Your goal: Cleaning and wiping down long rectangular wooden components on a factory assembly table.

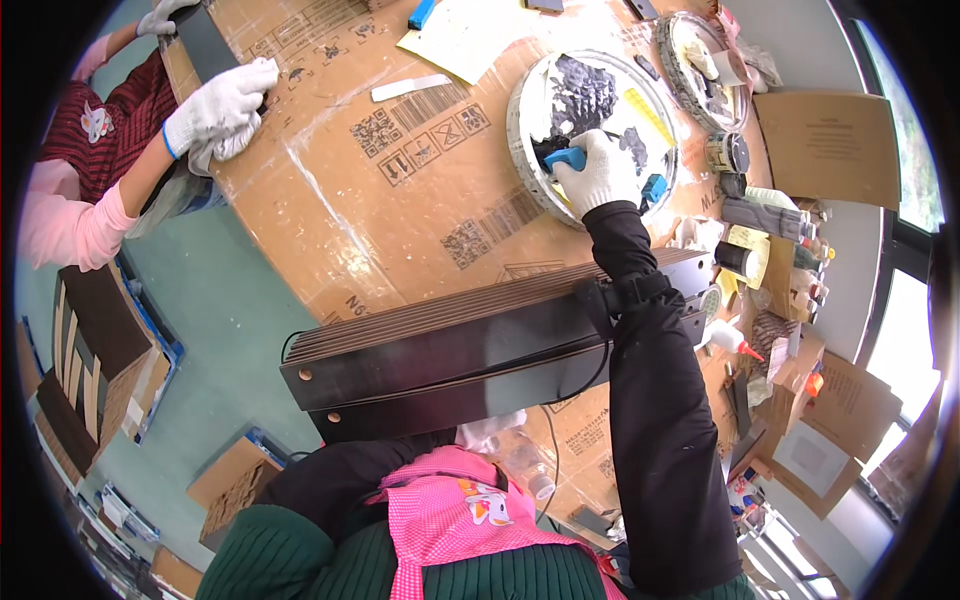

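Note:
My right hand [602, 178], in a white knitted glove, grips a small blue plastic piece [566, 159]. It is over a round white-lined tray [527, 95] holding smears of thick black paste [583, 92]. Another blue piece [655, 187] lies by the tray's near right rim. In front of my body is a stack of long dark brown panels [450, 375], set crosswise, with small round holes near the ends. My left hand [490, 428], also white-gloved, shows only in part below the panels' near edge; its fingers are hidden.
A cardboard-covered table [330, 230] carries a white strip [410, 87], yellow paper [465, 40] and a second round tray [700, 70]. Jars and bottles [760, 210] crowd the right. Across the left corner, a co-worker's gloved hand [222, 108] rests by a dark panel [205, 45].

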